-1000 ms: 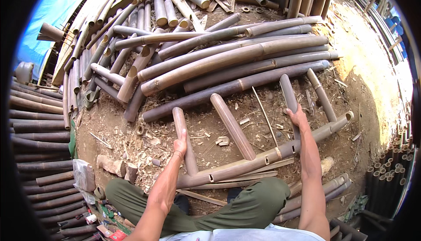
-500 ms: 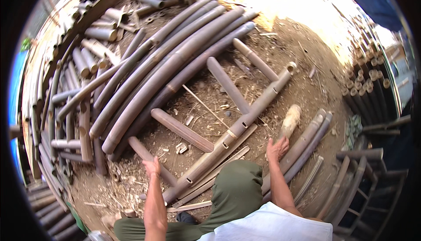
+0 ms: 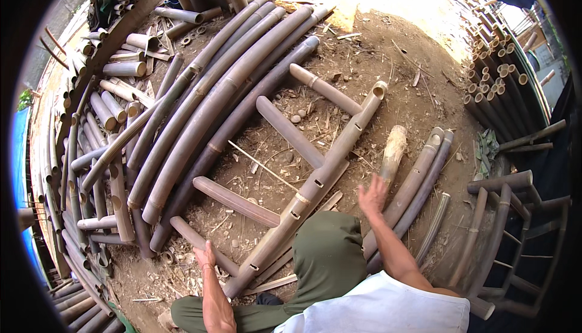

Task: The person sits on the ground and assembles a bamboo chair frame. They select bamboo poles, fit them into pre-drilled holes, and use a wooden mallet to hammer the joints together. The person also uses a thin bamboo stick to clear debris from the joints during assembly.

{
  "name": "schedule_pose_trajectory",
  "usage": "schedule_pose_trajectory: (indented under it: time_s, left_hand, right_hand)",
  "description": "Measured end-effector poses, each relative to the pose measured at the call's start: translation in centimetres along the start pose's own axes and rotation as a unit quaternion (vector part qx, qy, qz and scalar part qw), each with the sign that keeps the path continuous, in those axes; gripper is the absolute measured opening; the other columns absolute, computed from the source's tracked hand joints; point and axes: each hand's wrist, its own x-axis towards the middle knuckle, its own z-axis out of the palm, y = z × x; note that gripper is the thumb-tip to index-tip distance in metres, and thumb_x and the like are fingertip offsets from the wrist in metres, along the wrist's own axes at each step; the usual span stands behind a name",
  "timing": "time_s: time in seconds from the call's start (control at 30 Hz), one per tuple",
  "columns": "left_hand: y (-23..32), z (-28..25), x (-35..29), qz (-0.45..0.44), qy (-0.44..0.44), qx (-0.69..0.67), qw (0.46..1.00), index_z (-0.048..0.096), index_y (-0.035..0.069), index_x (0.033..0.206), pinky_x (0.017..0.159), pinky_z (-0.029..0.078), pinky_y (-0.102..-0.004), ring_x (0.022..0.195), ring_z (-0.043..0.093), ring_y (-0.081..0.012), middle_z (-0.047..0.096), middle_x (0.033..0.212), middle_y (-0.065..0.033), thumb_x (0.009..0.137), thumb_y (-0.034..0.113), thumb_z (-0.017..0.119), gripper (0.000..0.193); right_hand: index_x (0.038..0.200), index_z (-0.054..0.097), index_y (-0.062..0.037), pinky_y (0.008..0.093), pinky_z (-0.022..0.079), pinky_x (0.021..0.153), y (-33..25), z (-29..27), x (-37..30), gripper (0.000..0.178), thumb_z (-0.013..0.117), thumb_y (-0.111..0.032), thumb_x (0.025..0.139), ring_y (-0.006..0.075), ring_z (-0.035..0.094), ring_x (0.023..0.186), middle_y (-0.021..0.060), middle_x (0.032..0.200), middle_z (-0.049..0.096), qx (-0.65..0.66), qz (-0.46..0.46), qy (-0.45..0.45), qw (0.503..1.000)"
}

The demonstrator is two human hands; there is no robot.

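Observation:
A long bamboo pole (image 3: 299, 202) with slots cut along its side lies slantwise before my knee, with several shorter bamboo crosspieces joined to it. My left hand (image 3: 205, 255) grips the nearest crosspiece (image 3: 189, 233), at the lower left of this ladder-like frame. To the right of the pole, my right hand (image 3: 372, 197) is held out with its fingers apart and slightly blurred, holding nothing. Just beyond its fingers lies a short bamboo piece (image 3: 395, 145) with a pale, frayed end. Whether the fingertips touch that piece I cannot tell.
Long bamboo poles (image 3: 209, 114) lie stacked across the far left, with short cut lengths (image 3: 124, 68) behind. Two more poles (image 3: 412, 196) lie right of my knee. Upright bamboo (image 3: 497, 90) stands far right, near a bamboo frame (image 3: 506, 230). Chips and split strips litter the dirt floor.
My right hand has come away from the short frayed bamboo piece and its fingers have spread. My left hand stays on the crosspiece. The whole view has shifted somewhat.

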Motion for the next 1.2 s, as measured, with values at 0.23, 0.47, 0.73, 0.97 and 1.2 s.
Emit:
schedule_pose_trajectory:
  time_s: [0.23, 0.47, 0.73, 0.97, 1.2]
  left_hand:
    - [0.6, 0.4, -0.9, -0.009, 0.051, 0.033, 0.998, 0.037, -0.003, 0.147, 0.106, 0.041, -0.0472, 0.127, 0.052, -0.0428, 0.053, 0.138, -0.0299, 0.087, 0.059, 0.063, 0.09]
    - [1.8, 3.5, -0.4, -0.023, 0.155, -0.021, 0.987, 0.03, -0.008, 0.148, 0.107, 0.039, -0.0494, 0.126, 0.049, -0.0465, 0.047, 0.138, -0.0342, 0.092, 0.055, 0.058, 0.089]
    - [3.8, 4.5, -0.2, -0.061, 0.166, -0.053, 0.983, 0.028, -0.011, 0.147, 0.11, 0.037, -0.0483, 0.131, 0.045, -0.0463, 0.043, 0.142, -0.0345, 0.091, 0.057, 0.059, 0.093]
    - [4.2, 3.5, -0.8, -0.104, 0.119, -0.007, 0.987, 0.028, -0.009, 0.147, 0.107, 0.039, -0.0499, 0.128, 0.047, -0.0468, 0.046, 0.14, -0.0345, 0.093, 0.055, 0.058, 0.089]
    - [9.0, -2.7, 0.4, -0.143, -0.062, 0.265, 0.952, 0.039, 0.0, 0.144, 0.105, 0.044, -0.0466, 0.135, 0.044, -0.037, 0.047, 0.142, -0.021, 0.092, 0.057, 0.057, 0.08]
  right_hand:
    - [0.152, 0.023, 0.0062, 0.0553, 0.036, 0.106, -16.6, -0.5, 6.3, 0.094, 0.055, -0.059, 0.092, 0.0432, 0.041, 0.127, 0.0322, 0.134, 0.038, 0.317, 0.138, 0.0, 0.938]
    - [0.146, 0.039, 0.0025, 0.0502, 0.036, 0.105, -15.1, 4.9, 12.1, 0.095, 0.062, -0.066, 0.085, 0.0425, 0.043, 0.125, 0.0272, 0.131, 0.044, 0.269, 0.2, 0.099, 0.937]
    - [0.146, 0.035, 0.0036, 0.0542, 0.028, 0.112, -16.3, 6.2, 13.0, 0.088, 0.06, -0.059, 0.089, 0.0437, 0.041, 0.132, 0.0287, 0.138, 0.046, 0.149, 0.244, 0.173, 0.942]
    - [0.151, 0.028, 0.0023, 0.0544, 0.028, 0.113, -16.8, 5.2, 13.2, 0.086, 0.052, -0.058, 0.094, 0.0414, 0.038, 0.138, 0.0269, 0.149, 0.04, 0.12, 0.241, 0.118, 0.956]
    - [0.148, 0.03, 0.0017, 0.0568, 0.036, 0.105, -17.4, 5.3, 12.4, 0.085, 0.054, -0.059, 0.093, 0.0449, 0.047, 0.128, 0.0295, 0.137, 0.049, 0.158, 0.268, 0.087, 0.946]
